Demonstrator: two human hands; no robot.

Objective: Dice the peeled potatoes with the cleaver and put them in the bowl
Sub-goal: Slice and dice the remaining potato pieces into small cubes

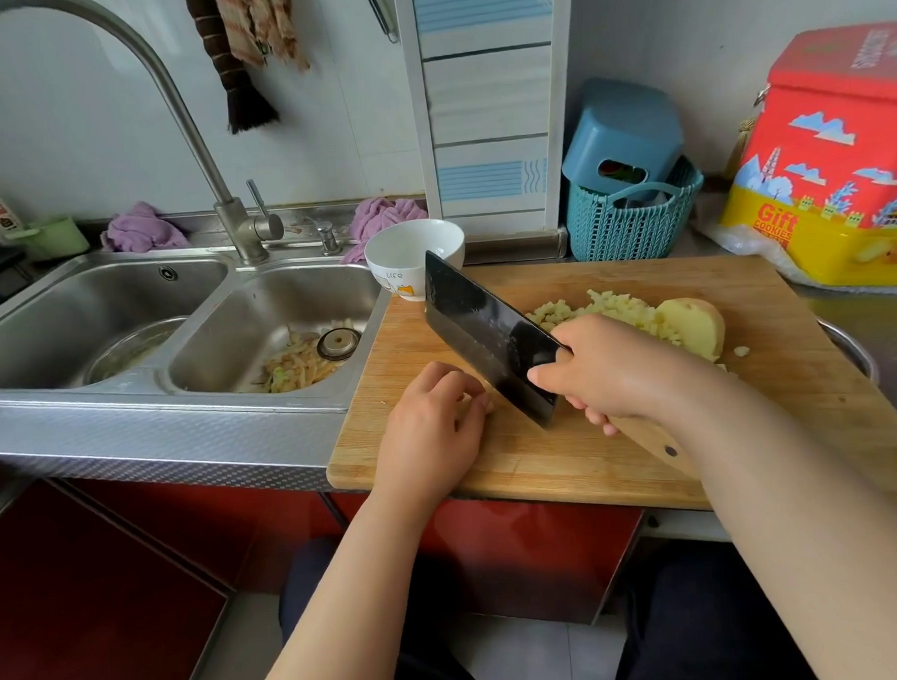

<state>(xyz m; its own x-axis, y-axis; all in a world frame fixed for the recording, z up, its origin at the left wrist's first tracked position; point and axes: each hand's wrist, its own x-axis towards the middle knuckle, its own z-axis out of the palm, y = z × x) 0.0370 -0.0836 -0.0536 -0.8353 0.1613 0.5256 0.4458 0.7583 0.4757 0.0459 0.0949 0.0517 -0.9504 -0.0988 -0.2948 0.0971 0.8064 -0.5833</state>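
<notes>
Scanning left to right:
Left sink basin [49, 306]: holds a round metal pan with pale scraps in it.
Right sink basin [220, 349]: potato peelings lie heaped beside the drain.
Bowl [414, 248]: white, upright at the far left corner of the cutting board [570, 463]; its inside cannot be seen from this angle.
Left hand [432, 422]: palm down on the board, fingers curled together with the tips on the wood; whether they pinch a small piece cannot be told.
Cleaver [487, 333]: dark blade tilted, raised over the board, its heel low just beside the left fingertips.
Right hand [607, 369]: fingers wrapped round the wooden handle, thumb pressed on the blade's side.
Diced potato [614, 307]: pale heap on the board behind the right hand.
Peeled potato half [695, 326]: touching the heap's right edge.
Teal basket [631, 224]: holds an upturned blue tub.
Cookie tin [834, 168]: closed, red and yellow.
</notes>
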